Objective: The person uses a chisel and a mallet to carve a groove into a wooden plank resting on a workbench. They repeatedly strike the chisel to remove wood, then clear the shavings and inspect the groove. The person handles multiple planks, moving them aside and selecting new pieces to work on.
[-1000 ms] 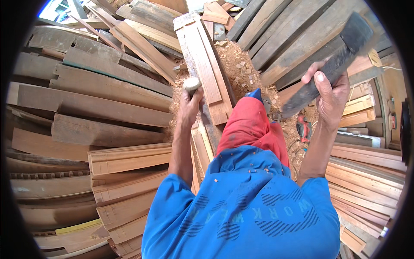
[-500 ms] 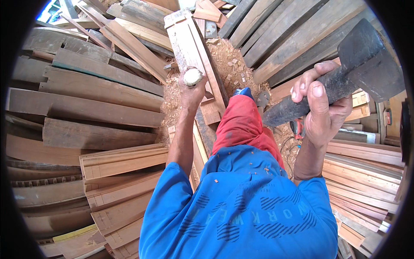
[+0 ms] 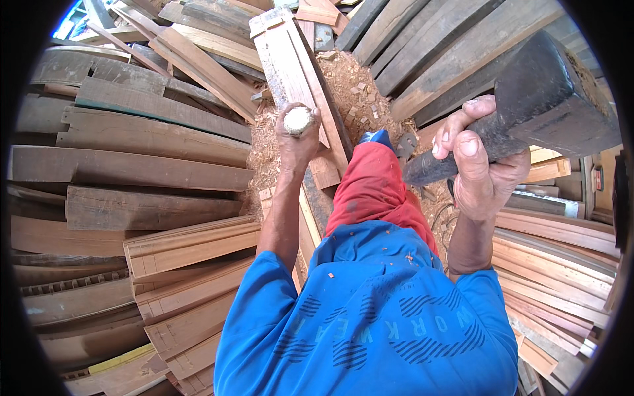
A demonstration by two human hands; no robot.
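Observation:
My left hand [image 3: 297, 145] is closed around a tool handle [image 3: 298, 120] whose pale round end points up at me; the rest of the tool is hidden below it. The fist is over the left side of a long reddish wooden board [image 3: 305, 72] with a narrower strip on it. At the right, my right hand [image 3: 479, 168] grips the dark shaft of a large black mallet [image 3: 551, 99], its thick head raised near the camera. My red-clad leg [image 3: 366, 181] and a blue shoe [image 3: 375, 137] sit just right of the board.
Stacked dark planks [image 3: 152, 165] line the left, grooved boards [image 3: 191, 241] the lower left. Weathered beams [image 3: 462, 53] lie at the upper right, lighter boards [image 3: 555, 251] at the lower right. Wood chips [image 3: 356, 89] cover the floor around the board.
The mallet has swung nearer the camera, its head now larger and further right. My left hand has tilted the handle's end upward and shifted slightly up.

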